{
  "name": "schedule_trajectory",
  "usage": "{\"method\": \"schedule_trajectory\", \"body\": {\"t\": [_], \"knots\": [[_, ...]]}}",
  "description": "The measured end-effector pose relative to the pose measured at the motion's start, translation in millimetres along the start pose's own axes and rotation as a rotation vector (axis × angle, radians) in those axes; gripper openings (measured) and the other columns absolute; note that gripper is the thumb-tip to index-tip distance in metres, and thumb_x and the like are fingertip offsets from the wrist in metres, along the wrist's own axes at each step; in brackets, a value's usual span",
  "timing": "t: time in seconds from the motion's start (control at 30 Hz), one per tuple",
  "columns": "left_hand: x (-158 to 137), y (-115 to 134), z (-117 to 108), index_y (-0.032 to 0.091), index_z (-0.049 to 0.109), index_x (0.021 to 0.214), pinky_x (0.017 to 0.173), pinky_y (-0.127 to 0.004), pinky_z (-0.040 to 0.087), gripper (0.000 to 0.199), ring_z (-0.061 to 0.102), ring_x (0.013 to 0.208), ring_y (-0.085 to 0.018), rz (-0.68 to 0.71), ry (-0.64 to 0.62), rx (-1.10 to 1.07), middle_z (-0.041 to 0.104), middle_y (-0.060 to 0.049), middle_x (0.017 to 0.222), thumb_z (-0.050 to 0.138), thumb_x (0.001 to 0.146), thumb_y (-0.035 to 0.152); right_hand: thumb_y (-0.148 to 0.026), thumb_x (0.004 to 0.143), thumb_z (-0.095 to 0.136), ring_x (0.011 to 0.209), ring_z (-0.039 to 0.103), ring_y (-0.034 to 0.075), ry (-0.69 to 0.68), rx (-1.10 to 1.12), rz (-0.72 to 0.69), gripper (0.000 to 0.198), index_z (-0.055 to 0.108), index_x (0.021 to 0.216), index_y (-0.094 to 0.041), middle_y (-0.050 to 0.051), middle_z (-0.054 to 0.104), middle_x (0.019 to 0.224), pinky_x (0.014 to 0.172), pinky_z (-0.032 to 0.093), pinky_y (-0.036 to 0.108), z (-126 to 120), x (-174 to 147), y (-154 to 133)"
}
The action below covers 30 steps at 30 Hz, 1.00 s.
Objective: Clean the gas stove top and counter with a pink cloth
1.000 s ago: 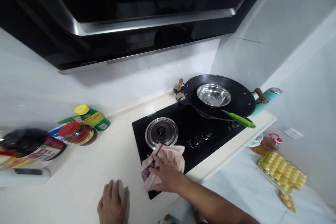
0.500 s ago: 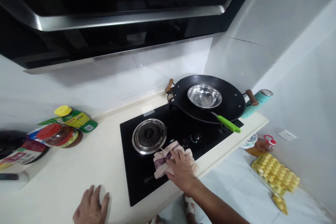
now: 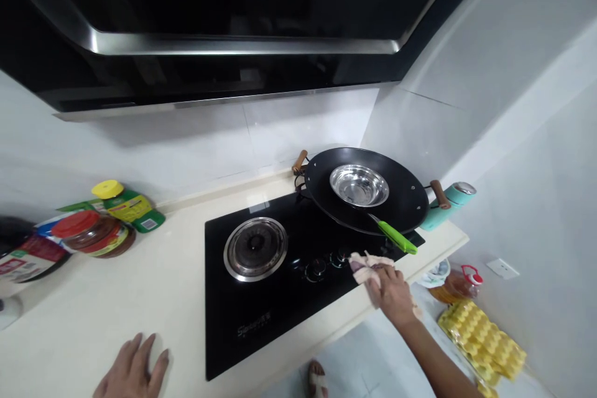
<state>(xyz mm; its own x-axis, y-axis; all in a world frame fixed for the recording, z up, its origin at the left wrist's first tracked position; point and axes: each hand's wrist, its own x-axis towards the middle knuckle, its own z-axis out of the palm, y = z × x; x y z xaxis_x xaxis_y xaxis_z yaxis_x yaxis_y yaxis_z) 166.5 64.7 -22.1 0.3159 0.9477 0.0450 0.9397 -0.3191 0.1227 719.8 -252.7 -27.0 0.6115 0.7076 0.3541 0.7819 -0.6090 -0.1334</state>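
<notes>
Evidently the right hand (image 3: 390, 289) has the pale cloth (image 3: 361, 267) gripped, bunched under its fingers, with the cloth lying across the front edge of the black hob (image 3: 221, 348). A scrap of pale fabric also shows by the wrist. The left hand (image 3: 133, 370) lies well to the left of that grip, loosely spread and holding nothing, on the countertop (image 3: 181, 298).

Just left of the grip sit the control knobs (image 3: 316, 269); farther left is the bare burner (image 3: 255, 249). Beyond the grip stands the wok (image 3: 403, 196), holding a steel bowl (image 3: 359, 185), and a green handle (image 3: 396, 237) points from it back toward the cloth.

As for progress, the wiping looks partway along, in my judgement. The front glass left of the cloth shows no obvious spills, so it may well be done, though glare and the wide view make finer marks hard to judge. Probably left are the corner to the right of the grip, below the green handle, and the glass that the wok covers; the burner's dark centre may also want attention.
</notes>
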Motion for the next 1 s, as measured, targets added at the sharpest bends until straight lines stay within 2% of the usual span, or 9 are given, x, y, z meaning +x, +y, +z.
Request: {"method": "schedule_trajectory", "body": {"t": [0.1, 0.2, 0.3, 0.4, 0.5, 0.63, 0.8, 1.0], "knots": [[1, -1, 2, 0.019, 0.05, 0.146, 0.118, -0.059, 0.039, 0.066, 0.032, 0.157, -0.033, 0.008, -0.015, -0.023, 0.045, -0.016, 0.163, 0.025, 0.095, 0.053, -0.044, 0.103, 0.044, 0.107, 0.058, 0.037, -0.115, -0.059, 0.107, 0.038, 0.071, 0.119, -0.023, 0.018, 0.065, 0.128, 0.08, 0.053, 0.053, 1, 46, 8], [1, 2, -1, 0.019, 0.053, 0.143, 0.118, -0.059, 0.039, 0.066, 0.035, 0.155, -0.034, -0.007, -0.005, -0.036, 0.047, -0.017, 0.161, 0.028, 0.095, 0.056, -0.048, 0.104, 0.039, 0.124, 0.053, 0.041, -0.298, -0.025, 0.151, 0.048, 0.067, 0.132, -0.022, 0.02, 0.059, 0.141, 0.095, 0.048, 0.061, 1, 92, -9], [0, 7, -6, 0.019, 0.053, 0.143, 0.118, -0.059, 0.039, 0.066, 0.036, 0.154, -0.034, -0.016, -0.003, -0.039, 0.047, -0.018, 0.161, 0.027, 0.095, 0.056, -0.057, 0.106, 0.028, 0.132, 0.051, 0.041, -0.396, 0.016, 0.166, 0.058, 0.061, 0.144, -0.027, 0.017, 0.057, 0.148, 0.102, 0.043, 0.063, 4, 125, -29], [0, 8, -8, 0.018, 0.053, 0.143, 0.119, -0.058, 0.039, 0.066, 0.035, 0.155, -0.034, -0.023, -0.012, -0.052, 0.046, -0.018, 0.161, 0.027, 0.096, 0.056, -0.06, 0.107, 0.024, 0.137, 0.05, 0.037, -0.501, 0.067, 0.11, 0.06, 0.061, 0.145, -0.033, 0.01, 0.059, 0.149, 0.11, 0.037, 0.061, 6, 142, -43], [-1, 7, -8, 0.017, 0.054, 0.143, 0.119, -0.06, 0.038, 0.066, 0.036, 0.154, -0.036, -0.021, -0.024, -0.069, 0.046, -0.019, 0.16, 0.03, 0.096, 0.057, -0.06, 0.106, 0.031, 0.142, 0.044, 0.035, -0.58, 0.094, 0.024, 0.054, 0.064, 0.141, -0.034, 0.007, 0.055, 0.155, 0.115, 0.03, 0.062, 5, 148, -59], [-1, 8, -8, 0.016, 0.054, 0.142, 0.118, -0.062, 0.038, 0.065, 0.037, 0.153, -0.038, -0.014, -0.021, -0.075, 0.046, -0.02, 0.16, 0.03, 0.097, 0.056, -0.049, 0.105, 0.043, 0.147, 0.036, 0.037, -0.602, 0.096, -0.096, 0.046, 0.064, 0.139, -0.028, 0.01, 0.046, 0.161, 0.119, 0.021, 0.066, 0, 147, -80], [0, 14, -14, 0.015, 0.055, 0.142, 0.118, -0.06, 0.039, 0.067, 0.036, 0.154, -0.037, -0.032, -0.031, -0.054, 0.047, -0.02, 0.159, 0.026, 0.098, 0.057, -0.033, 0.104, 0.045, 0.145, 0.039, 0.033, -0.618, 0.112, -0.276, 0.034, 0.069, 0.128, -0.025, 0.012, 0.055, 0.15, 0.12, 0.021, 0.066, -9, 137, -84], [0, 16, -17, 0.014, 0.053, 0.143, 0.119, -0.062, 0.037, 0.068, 0.035, 0.154, -0.038, -0.031, -0.058, -0.055, 0.045, -0.02, 0.161, 0.026, 0.097, 0.058, -0.023, 0.103, 0.048, 0.157, 0.025, 0.029, -0.623, 0.165, -0.476, 0.033, 0.07, 0.127, -0.029, 0.007, 0.059, 0.148, 0.127, 0.002, 0.063, -14, 118, -88]]}}
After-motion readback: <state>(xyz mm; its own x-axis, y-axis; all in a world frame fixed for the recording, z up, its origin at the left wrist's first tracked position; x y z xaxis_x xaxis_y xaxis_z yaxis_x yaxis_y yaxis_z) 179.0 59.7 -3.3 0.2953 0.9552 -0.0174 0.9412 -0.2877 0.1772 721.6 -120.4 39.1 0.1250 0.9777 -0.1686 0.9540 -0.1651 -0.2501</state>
